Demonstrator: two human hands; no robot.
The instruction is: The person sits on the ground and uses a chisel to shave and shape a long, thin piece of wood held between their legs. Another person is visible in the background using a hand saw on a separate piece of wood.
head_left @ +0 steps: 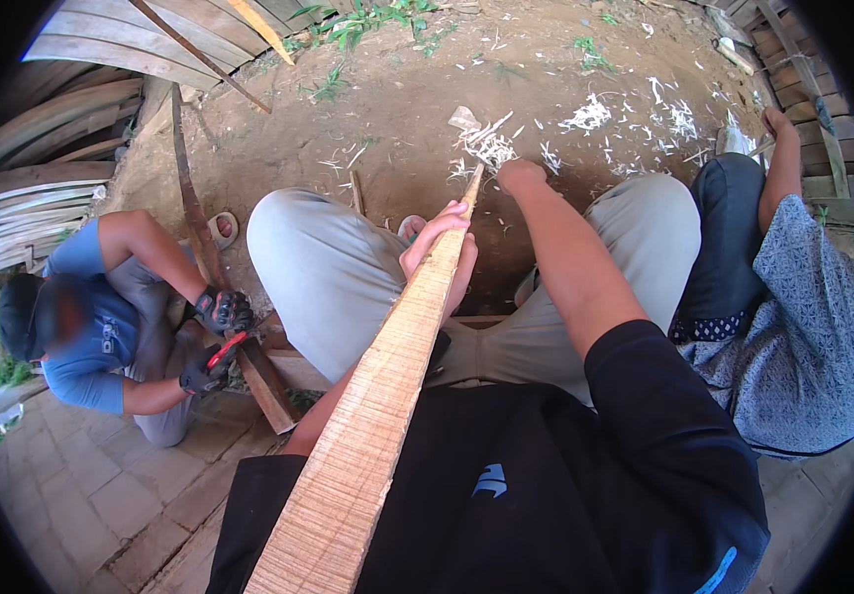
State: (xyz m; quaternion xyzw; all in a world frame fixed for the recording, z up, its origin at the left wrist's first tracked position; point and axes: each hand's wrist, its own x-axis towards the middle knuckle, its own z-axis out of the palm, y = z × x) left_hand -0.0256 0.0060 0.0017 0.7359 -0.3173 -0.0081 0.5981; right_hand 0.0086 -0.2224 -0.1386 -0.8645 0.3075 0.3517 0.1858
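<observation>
A long pale wooden plank (367, 426) with rough saw lines runs from the bottom of the head view up between my knees, narrowing toward its far end. My left hand (437, 246) is wrapped round it near that end, its fingers over the edge. Just right of the plank's tip, my right hand (523, 176) is closed in a fist with the arm stretched out. Whatever it grips is hidden by the hand. Curly pale wood shavings (492, 148) lie on the ground just beyond the tip.
At left, a person (115, 342) in dark gloves holds a red-handled tool (227, 348) against a brown wooden beam (266, 386). Another person (808, 307) in patterned cloth sits close on my right. Stacked boards (50, 129) stand at far left; more shavings (590, 115) litter the dirt.
</observation>
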